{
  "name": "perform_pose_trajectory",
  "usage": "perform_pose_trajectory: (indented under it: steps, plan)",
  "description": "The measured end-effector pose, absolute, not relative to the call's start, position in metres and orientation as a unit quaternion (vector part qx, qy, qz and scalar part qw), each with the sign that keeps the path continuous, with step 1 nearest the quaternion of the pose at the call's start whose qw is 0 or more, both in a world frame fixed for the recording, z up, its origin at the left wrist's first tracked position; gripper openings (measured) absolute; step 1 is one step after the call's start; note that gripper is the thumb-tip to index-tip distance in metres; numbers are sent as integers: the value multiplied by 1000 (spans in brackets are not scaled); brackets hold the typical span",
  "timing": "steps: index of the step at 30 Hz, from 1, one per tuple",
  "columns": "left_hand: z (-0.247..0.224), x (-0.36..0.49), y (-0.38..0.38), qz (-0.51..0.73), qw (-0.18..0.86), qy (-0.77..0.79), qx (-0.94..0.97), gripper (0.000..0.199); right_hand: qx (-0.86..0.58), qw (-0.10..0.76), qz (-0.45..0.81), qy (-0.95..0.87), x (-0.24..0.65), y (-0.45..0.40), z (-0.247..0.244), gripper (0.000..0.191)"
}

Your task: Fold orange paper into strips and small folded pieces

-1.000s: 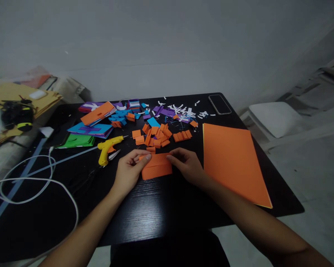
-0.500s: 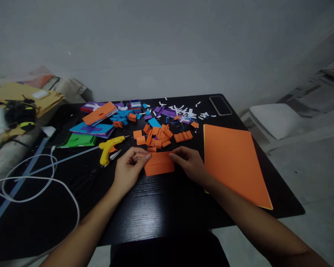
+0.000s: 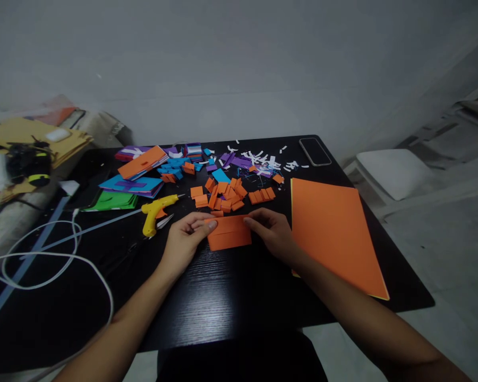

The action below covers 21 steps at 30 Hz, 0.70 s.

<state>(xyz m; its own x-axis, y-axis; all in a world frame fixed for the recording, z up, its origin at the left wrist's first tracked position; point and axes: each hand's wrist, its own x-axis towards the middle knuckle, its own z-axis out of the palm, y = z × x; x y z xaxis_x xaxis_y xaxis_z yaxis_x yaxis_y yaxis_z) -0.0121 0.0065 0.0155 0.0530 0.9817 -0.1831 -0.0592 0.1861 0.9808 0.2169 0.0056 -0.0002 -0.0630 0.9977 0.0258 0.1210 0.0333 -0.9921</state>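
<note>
A creased rectangle of orange paper (image 3: 230,236) is held above the black table between my two hands. My left hand (image 3: 185,236) pinches its upper left corner, thumb on top. At the upper right corner, my right hand (image 3: 273,233) grips it the same way. Just beyond the paper lies a loose pile of small folded orange paper pieces (image 3: 227,193), with a short row of joined orange pieces (image 3: 262,195) to its right. A yellow glue gun (image 3: 156,212) rests left of my left hand, with scissors (image 3: 164,222) partly under it.
Large orange sheets (image 3: 330,228) lie at the right, a phone (image 3: 315,152) behind them. White and purple paper scraps (image 3: 263,159) litter the back. Coloured paper stacks (image 3: 131,184) and a white cable (image 3: 75,254) occupy the left. A white stool (image 3: 394,170) stands beyond the table.
The orange paper has shifted very slightly to the right and away from me, still held by both hands. Nothing else has visibly moved.
</note>
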Motion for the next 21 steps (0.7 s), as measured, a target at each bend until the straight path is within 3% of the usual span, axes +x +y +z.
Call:
perform_pose_trajectory:
  steps: [21]
  plan:
    - [2, -17, 9, 481, 537, 524, 453, 36, -513, 471, 450, -559, 218, 7, 0, 22]
